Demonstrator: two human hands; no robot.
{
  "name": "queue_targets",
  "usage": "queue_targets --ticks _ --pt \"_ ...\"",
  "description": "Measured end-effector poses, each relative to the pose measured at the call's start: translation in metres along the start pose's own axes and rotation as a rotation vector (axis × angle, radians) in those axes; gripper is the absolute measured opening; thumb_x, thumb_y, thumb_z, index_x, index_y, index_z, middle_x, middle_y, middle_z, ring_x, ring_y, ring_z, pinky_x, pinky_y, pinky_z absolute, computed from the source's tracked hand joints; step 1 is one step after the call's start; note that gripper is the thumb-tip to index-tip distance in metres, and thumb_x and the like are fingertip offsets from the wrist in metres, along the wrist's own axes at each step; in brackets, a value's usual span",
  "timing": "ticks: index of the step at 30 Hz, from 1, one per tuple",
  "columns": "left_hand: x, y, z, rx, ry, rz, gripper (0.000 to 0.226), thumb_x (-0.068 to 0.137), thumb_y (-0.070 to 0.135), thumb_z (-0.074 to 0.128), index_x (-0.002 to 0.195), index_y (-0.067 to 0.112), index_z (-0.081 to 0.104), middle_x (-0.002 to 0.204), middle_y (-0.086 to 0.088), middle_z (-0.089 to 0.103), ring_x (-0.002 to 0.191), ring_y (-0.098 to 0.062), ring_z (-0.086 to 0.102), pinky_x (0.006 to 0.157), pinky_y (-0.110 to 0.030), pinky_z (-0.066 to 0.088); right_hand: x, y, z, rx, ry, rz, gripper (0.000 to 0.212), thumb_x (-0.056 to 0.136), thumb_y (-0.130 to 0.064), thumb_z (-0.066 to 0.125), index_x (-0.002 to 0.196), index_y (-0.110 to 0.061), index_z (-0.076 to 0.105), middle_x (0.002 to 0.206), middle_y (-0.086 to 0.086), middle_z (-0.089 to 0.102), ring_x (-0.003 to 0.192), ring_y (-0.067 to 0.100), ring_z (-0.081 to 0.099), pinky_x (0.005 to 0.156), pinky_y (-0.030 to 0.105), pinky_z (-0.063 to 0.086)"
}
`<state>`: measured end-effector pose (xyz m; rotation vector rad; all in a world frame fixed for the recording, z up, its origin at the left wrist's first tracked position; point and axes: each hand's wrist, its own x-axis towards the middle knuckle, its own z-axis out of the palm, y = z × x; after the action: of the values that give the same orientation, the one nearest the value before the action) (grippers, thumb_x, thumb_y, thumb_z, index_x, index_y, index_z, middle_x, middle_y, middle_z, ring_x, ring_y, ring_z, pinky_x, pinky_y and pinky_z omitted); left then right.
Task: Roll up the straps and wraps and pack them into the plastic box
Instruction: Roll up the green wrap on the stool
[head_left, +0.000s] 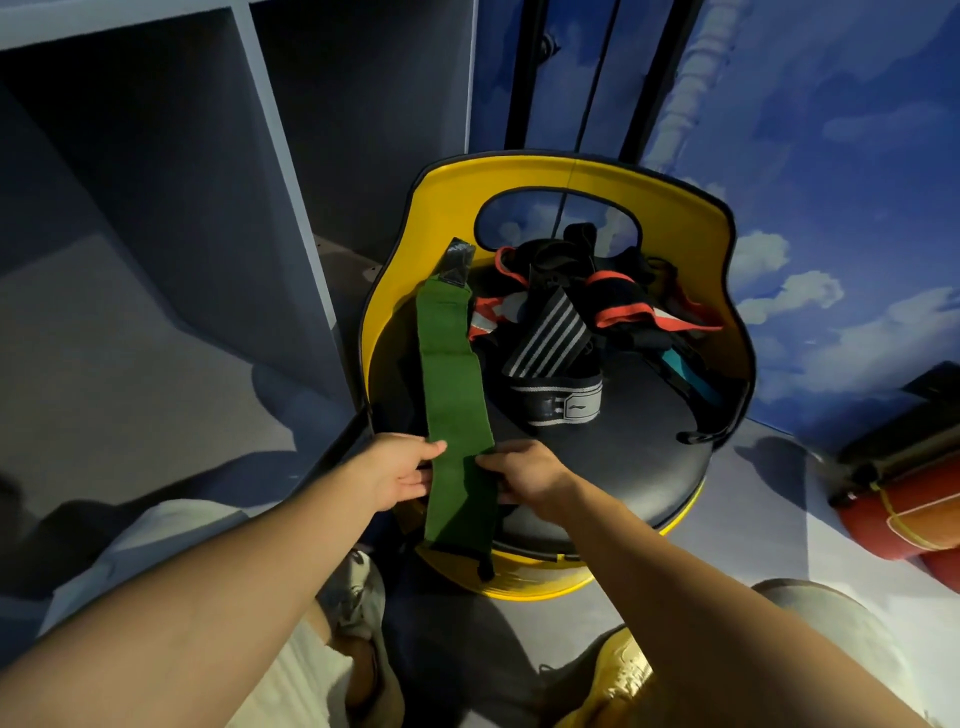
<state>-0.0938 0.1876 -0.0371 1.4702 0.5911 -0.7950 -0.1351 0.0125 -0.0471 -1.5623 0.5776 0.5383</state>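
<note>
Two hands, left hand (397, 470) and right hand (524, 470), pinch the green wrap's (454, 395) edges as it lies flat toward 12 o'clock on the black seat (639, 457); roll from the near end, tight and square.

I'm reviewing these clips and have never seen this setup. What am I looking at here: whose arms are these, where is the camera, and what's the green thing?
There is no machine: a person wears one camera on the head, looking down at their own arms. The left hand and right hand each pinch an edge of a long green wrap, laid flat and not yet rolled, its near end hanging over the front edge of a black seat on a yellow chair. Behind it lie a black-and-white striped wrap and a heap of black and red straps. No plastic box is in view.
</note>
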Motion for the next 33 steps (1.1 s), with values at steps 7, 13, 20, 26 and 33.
queue_targets --ticks 7,13,20,26,33 --pt "-0.007 0.001 0.008 -0.033 -0.082 0.067 0.025 0.095 0.014 0.068 0.119 0.008 0.065 0.112 -0.013 0.074 0.094 -0.023 0.073 0.074 -0.034 0.059 -0.021 0.015 -0.016 0.036 -0.081 -0.057 0.011 0.097 -0.004 0.061 0.104 -0.012 0.065 0.090 0.002 0.071 0.072 0.008 0.068 0.052 0.016 0.051" --pt "-0.034 -0.004 0.011 0.116 -0.206 0.056 0.038 0.093 0.038 0.070 0.123 0.016 0.063 0.112 -0.009 0.075 0.104 -0.027 0.071 0.089 -0.041 0.057 -0.025 0.012 -0.020 0.247 -0.102 -0.104 0.018 0.098 -0.002 0.058 0.114 -0.005 0.066 0.095 0.010 0.072 0.075 0.016 0.072 0.061 0.027 0.059" --pt "-0.031 -0.042 0.007 0.278 -0.150 -0.005 0.062 0.095 0.010 0.069 0.150 0.010 0.040 0.139 -0.019 0.058 0.127 -0.039 0.056 0.101 -0.047 0.050 -0.024 0.021 -0.018 0.253 0.003 -0.123 0.009 0.095 0.002 0.062 0.097 -0.006 0.066 0.090 0.015 0.070 0.073 0.023 0.068 0.064 0.032 0.062" --pt "-0.019 -0.047 0.015 0.153 -0.100 0.005 0.034 0.096 0.003 0.065 0.124 0.012 0.049 0.109 -0.014 0.070 0.107 -0.035 0.070 0.103 -0.046 0.051 -0.034 0.036 -0.030 0.077 -0.024 -0.048 0.042 0.095 -0.003 0.064 0.131 -0.016 0.048 0.100 0.011 0.069 0.061 0.022 0.071 0.057 0.034 0.060" --pt "-0.010 -0.053 0.027 0.138 -0.025 0.021 0.009 0.098 -0.003 0.056 0.101 0.005 0.053 0.074 -0.017 0.073 0.066 -0.023 0.070 0.059 -0.030 0.045 -0.047 0.055 -0.039 -0.085 0.008 -0.333 0.032 0.081 -0.001 0.079 0.106 -0.015 0.064 0.101 0.007 0.059 0.080 0.019 0.064 0.075 0.028 0.053"
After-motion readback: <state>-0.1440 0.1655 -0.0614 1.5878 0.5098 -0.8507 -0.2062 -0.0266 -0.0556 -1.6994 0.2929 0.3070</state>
